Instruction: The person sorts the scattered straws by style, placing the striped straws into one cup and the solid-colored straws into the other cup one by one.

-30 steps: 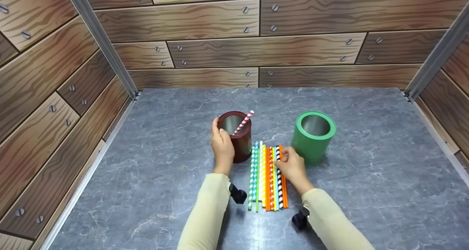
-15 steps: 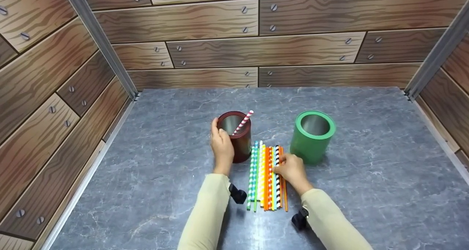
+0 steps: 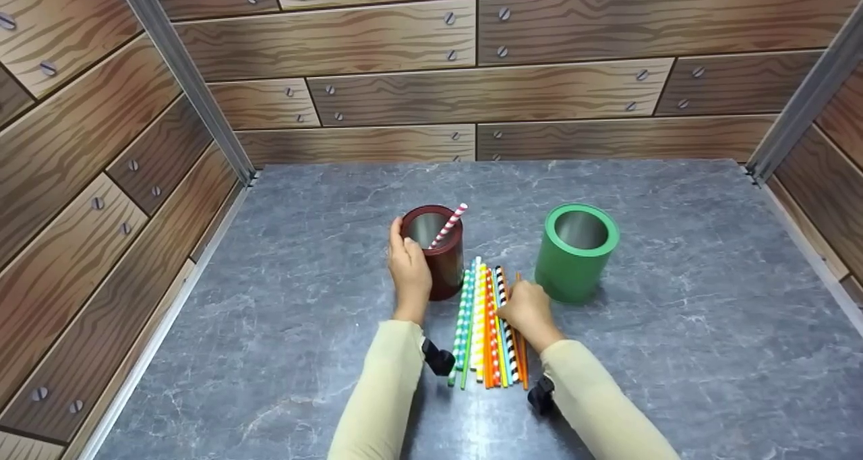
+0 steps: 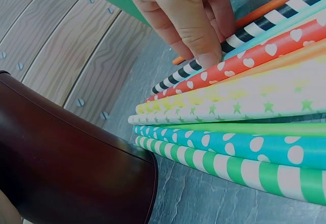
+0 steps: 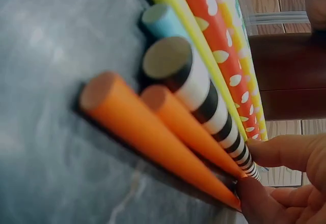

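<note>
My left hand [image 3: 410,271] holds the dark red cup [image 3: 446,274] round its left side. A red-and-white striped straw [image 3: 448,226] leans inside that cup, its tip above the rim. Right of it lies a row of coloured paper straws [image 3: 479,338], close side by side. My right hand [image 3: 529,310] reaches down over the row's right side. In the right wrist view its thumb and a finger pinch the black-and-white striped straw [image 5: 220,117] near the far end. Two orange straws [image 5: 158,140] lie beside that one. The green cup [image 3: 573,274] stands upright just behind my right hand.
Wood-patterned panels [image 3: 391,99] close off the back and both sides of the grey marbled table [image 3: 674,352]. Metal corner posts [image 3: 195,82] rise at the back corners. A small black wrist camera [image 3: 438,359] sits on my left sleeve.
My right hand has moved slightly down and left, and its fingers have closed in. The black-and-white straw and its neighbours shifted left, apart from the orange straws. The left hand and cups stay put.
</note>
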A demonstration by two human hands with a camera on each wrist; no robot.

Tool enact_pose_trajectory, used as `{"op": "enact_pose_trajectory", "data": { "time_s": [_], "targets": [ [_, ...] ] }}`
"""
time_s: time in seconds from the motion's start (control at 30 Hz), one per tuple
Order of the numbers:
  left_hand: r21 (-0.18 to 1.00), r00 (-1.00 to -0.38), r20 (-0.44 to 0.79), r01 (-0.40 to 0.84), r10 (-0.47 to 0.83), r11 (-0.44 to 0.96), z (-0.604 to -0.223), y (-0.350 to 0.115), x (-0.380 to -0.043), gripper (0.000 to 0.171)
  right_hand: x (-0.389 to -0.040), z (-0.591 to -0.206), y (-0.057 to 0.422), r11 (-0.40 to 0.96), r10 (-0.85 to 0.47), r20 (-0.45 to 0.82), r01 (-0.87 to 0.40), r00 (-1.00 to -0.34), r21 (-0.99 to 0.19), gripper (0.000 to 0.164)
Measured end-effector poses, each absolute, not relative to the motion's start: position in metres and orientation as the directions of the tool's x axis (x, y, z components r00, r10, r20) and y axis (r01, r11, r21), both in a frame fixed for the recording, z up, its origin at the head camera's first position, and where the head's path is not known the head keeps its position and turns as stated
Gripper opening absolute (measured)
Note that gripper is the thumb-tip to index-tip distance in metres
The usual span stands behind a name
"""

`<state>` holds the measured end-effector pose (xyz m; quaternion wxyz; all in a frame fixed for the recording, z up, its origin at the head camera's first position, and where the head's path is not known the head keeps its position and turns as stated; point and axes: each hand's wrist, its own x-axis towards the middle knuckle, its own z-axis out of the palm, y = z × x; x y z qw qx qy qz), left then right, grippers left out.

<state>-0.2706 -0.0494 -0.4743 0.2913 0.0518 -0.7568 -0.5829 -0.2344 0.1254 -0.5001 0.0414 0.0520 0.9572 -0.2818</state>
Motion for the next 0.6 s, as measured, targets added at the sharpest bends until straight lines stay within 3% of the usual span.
{"op": "enact_pose_trajectory", "data": {
  "time_s": [0.23, 0.6],
  "targets": [
    [0.918, -0.83, 0.367, 0.25, -0.419, 0.309, -0.4757, -0.0507, -0.2717, 0.045, -0.2346, -0.4996, 0.1268, 0.836, 0.065, -0.097, 0.107, -0.993, -0.538, 0.03],
    [0.923, -0.839, 0.354, 0.244, -0.413, 0.296, -0.4756, -0.0505, -0.2712, 0.046, -0.2342, -0.5017, 0.1335, 0.736, 0.118, -0.166, 0.199, -0.979, -0.647, 0.025]
  ]
}}
